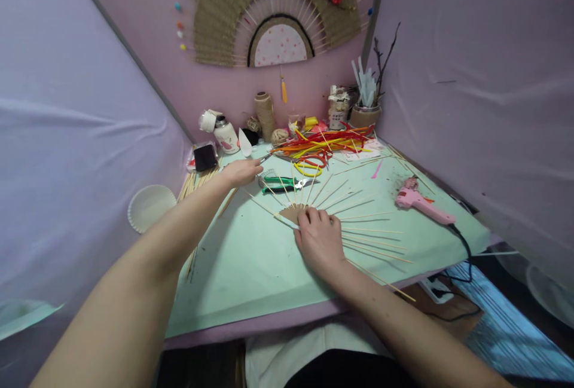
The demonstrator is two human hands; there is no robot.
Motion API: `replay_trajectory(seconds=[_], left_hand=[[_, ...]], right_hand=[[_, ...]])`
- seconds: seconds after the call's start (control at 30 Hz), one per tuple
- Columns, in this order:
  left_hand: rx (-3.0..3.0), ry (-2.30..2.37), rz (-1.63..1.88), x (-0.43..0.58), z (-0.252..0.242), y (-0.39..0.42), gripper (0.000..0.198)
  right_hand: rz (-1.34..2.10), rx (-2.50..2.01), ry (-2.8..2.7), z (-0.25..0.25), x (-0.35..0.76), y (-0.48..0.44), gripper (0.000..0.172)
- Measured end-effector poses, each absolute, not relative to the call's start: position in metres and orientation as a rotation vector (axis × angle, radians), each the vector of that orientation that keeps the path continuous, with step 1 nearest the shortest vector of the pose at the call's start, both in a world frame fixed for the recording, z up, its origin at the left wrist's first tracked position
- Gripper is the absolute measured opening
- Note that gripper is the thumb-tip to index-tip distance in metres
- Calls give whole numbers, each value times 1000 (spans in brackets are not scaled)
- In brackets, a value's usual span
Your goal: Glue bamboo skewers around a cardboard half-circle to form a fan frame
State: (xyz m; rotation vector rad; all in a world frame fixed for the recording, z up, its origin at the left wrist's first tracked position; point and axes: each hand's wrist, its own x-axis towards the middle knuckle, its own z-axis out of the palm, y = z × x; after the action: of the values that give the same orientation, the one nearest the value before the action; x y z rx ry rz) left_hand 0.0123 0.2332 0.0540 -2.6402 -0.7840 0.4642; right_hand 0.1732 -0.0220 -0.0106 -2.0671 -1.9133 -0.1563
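Lying flat on the table is a fan frame [289, 214], a brown cardboard half-round with thin wooden sticks spreading outward. My right hand [320, 238] is on its cardboard base, fingers bent over it and thumb at the lower straight edge, holding it down. My left hand [244, 171] reaches to the back left, fingers together at a slim dark-and-metal tool [265, 159] whose kind I cannot make out. Just beyond the frame's sticks lie green-handled pruning shears [280, 183]. Scissors [309, 167] with red and yellow handles rest behind them.
A pink glue gun [424, 204] lies at the right, its cord over the table edge. Red and yellow pipe cleaners [327, 141], a twine spool [264, 116] and jars line the back. Loose sticks [192, 185] and a white scalloped dish [151, 207] are at the left.
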Motion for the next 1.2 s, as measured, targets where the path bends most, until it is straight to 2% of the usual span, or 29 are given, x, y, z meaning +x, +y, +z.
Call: replay_trajectory(seconds=[0.37, 0.53, 0.63, 0.73, 0.8, 0.97, 1.2], left_hand=[[-2696, -849, 357, 22, 50, 234, 17], [-2682, -959, 294, 22, 51, 224, 28], [-2609, -1195, 50, 23, 55, 201, 33], [-2538, -1471, -284, 27, 53, 166, 27], [-2603, -1623, -366, 31, 48, 144, 24], [-2783, -1713, -424, 35, 29, 116, 24], [-2945, -1676, -392, 35, 8, 123, 32]], right_hand=[[-182, -2067, -1869, -13, 172, -22, 14], [-164, -2069, -1866, -13, 172, -22, 16], [-167, -2050, -1859, -13, 172, -22, 17], [-185, -2038, -1845, -14, 172, -22, 18], [-195, -2025, -1840, -14, 171, -23, 19], [-184, -1943, -1876, -17, 168, -26, 19], [-195, -1818, -1922, -24, 164, -28, 21]])
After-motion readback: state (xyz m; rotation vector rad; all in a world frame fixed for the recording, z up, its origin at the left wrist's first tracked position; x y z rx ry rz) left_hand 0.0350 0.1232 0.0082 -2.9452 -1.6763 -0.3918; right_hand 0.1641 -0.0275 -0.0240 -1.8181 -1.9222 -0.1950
